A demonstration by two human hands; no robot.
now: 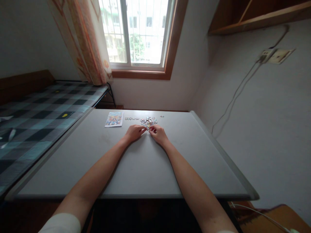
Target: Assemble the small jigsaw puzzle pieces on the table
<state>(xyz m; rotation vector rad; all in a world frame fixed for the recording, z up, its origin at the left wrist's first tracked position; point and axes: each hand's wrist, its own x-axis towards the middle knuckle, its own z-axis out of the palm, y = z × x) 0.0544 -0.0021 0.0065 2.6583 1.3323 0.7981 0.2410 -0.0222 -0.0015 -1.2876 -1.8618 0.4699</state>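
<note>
Both my arms reach out over a grey table (pixel 136 168). My left hand (pixel 134 132) and my right hand (pixel 158 132) meet near the far middle, fingers curled and pinched together at the near edge of a small heap of jigsaw pieces (pixel 148 121). Whatever sits between the fingertips is too small to make out. A short row of joined pieces (pixel 132 118) lies left of the heap. A colourful picture card (pixel 114 119) lies flat further left.
A few stray pieces (pixel 161 116) lie right of the heap. A bed with a checked cover (pixel 36 119) adjoins the table's left side. A window with a curtain (pixel 85 42) is behind. A wall socket with cables (pixel 269 55) is on the right wall.
</note>
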